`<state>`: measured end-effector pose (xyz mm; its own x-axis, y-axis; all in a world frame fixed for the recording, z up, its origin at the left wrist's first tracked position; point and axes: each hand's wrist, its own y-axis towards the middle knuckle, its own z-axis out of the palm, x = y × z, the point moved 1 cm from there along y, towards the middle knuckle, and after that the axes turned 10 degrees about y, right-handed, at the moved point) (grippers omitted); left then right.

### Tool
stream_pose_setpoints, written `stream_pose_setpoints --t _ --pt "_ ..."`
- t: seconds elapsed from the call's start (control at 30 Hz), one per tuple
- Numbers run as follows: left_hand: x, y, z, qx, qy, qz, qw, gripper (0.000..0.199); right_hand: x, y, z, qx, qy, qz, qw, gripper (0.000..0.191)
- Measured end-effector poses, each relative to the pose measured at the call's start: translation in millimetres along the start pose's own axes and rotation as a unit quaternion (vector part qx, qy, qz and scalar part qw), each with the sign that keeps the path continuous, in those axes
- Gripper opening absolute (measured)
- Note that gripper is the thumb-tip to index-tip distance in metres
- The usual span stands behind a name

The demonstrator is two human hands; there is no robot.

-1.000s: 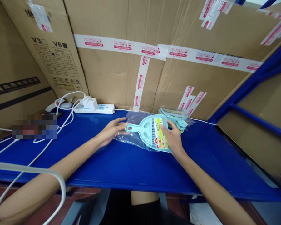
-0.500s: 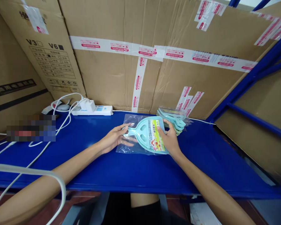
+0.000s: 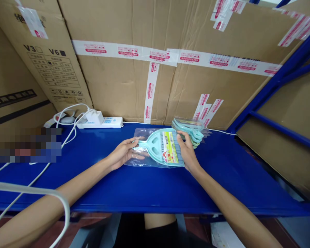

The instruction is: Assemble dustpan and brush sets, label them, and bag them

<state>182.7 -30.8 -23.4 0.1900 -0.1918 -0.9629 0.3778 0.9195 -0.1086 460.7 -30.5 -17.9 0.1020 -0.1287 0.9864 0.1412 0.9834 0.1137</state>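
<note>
A light-blue dustpan and brush set in a clear plastic bag is held just over the blue table, its handle to the left. A yellow-green and white label crosses it, and grey-blue bristles show at its right end. My left hand grips the handle end through the bag, thumb on top and some fingers behind the plastic. At the bristle end, my right hand is closed on the right edge, with its thumb in front. Behind my right hand lies a stack of similar bagged dustpan sets, partly hidden.
A white power strip with a plug and loose white cables sits at the back left of the blue table. Large cardboard walls the back. A blue metal frame rises at the right. A white cable loops over my left forearm.
The bristles now show at the set's right end, where the dustpan's pale edge was before. Both hands keep hold; the view has shifted slightly.
</note>
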Motion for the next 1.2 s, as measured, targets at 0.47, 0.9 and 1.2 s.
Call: stream_pose_setpoints --t 0.47,0.9,1.2 --pt "1 3 -4.5 -0.027 -0.003 -0.01 1.0 0.041 10 -8 16 0.123 0.214 0.225 0.943 0.048" --pt "3 8 -10.8 -0.052 -0.017 -0.03 0.998 0.031 -3 -2 9 0.011 0.191 0.166 0.967 0.02" --pt "-5 5 -16.5 -0.046 -0.021 -0.027 0.998 0.033 8 3 0 0.006 0.148 0.136 0.98 0.019"
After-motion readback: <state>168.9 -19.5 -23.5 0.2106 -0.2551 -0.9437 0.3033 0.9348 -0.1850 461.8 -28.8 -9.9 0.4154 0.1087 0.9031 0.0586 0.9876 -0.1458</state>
